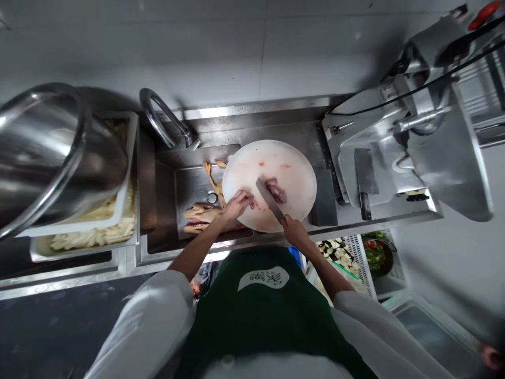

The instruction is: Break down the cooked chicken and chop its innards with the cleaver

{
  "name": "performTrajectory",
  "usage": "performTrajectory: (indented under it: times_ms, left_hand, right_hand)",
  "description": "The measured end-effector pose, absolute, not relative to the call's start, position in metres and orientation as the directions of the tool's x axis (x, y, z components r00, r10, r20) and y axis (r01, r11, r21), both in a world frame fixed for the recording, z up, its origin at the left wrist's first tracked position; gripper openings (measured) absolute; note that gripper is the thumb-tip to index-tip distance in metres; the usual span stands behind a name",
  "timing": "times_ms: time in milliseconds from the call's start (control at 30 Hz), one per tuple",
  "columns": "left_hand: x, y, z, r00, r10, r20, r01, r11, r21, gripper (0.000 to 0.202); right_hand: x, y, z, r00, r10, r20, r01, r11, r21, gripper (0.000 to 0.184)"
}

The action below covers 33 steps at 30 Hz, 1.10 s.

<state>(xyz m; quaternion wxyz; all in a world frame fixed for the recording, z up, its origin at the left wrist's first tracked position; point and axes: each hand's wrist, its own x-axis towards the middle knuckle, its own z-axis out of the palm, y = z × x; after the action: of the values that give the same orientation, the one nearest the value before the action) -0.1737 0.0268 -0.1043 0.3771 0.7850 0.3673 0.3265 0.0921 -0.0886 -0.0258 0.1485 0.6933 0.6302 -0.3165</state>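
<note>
My right hand [294, 231] is wrapped round the handle of a cleaver [269, 199]. Its blade slants up and left across a round white cutting board [240, 163]. Just right of the blade lies a dark pink lump of raw meat [276, 190]. At the board's left side, my left hand [239, 204] has its fingers curled together over a small piece of meat [252, 202]; the fingers partly hide it. Reddish smears and scraps mark the board. Below my left wrist, a plucked bird [200, 215] lies in the sink, with yellowish feet showing beside the board.
A curved faucet [165, 118] rises behind the sink [163, 205]. On the left, a large steel pot [59, 152] stands over trays of pale cut food. A slicing machine [414, 126] with a second cleaver [366, 179] is on the right. Baskets of cut vegetables [341, 255] sit below the counter.
</note>
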Motion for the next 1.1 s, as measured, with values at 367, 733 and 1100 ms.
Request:
performTrajectory:
  times_ms: [367,733,1100]
  left_hand:
    - [-0.225,-0.07,-0.107,-0.162,0.879,0.448,0.609,-0.268,0.746,0.017]
    - [-0.259,-0.166,-0.11,-0.489,0.769,0.411,0.672,0.032,0.74,0.013]
    - [-0.193,-0.091,-0.111,-0.139,0.929,0.343,0.628,-0.185,0.756,0.022]
  right_hand:
    - [0.036,-0.059,0.015,-0.057,0.884,-0.465,0.954,-0.089,-0.286,0.042]
    - [0.009,-0.037,0.025,-0.034,0.99,-0.138,0.897,-0.03,-0.441,0.037]
    - [0.005,-0.028,-0.052,-0.092,0.883,-0.461,0.9,-0.124,-0.417,0.024]
